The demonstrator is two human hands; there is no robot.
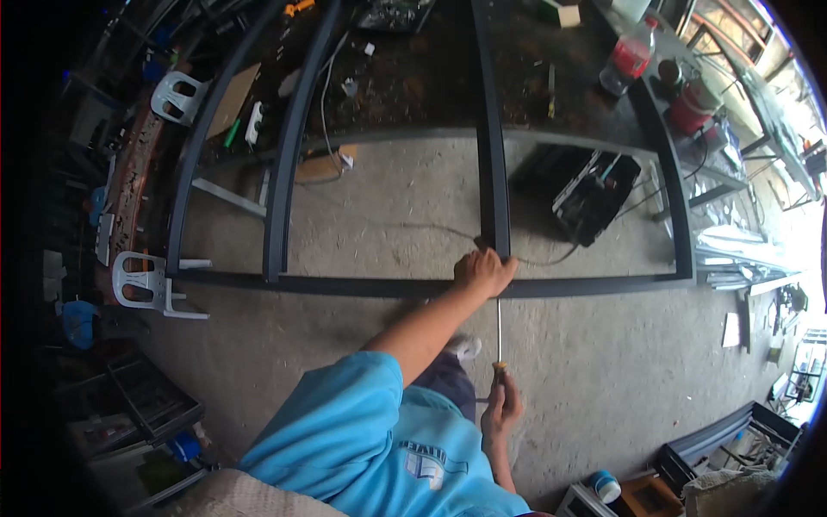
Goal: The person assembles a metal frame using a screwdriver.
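A dark grey metal frame (370, 287) made of several bars stretches across the view, its near edge in front of me. My left hand (484, 274) is closed around the joint where an upright bar (491, 172) meets the near bar. Lower down, my right hand (501, 409) is wrapped around the yellow and black handle of a long screwdriver (499, 336). The screwdriver's shaft points away from me to the near bar, just below my left hand. Its tip is hidden at the bar.
A dark worktable (413, 86) lies under the frame's far part, with a red-labelled bottle (629, 59) at its right. Beneath stands an open black toolbox (594, 194). White plastic chairs (142, 280) are at left. Metal frames and a wooden box (650, 497) sit at lower right.
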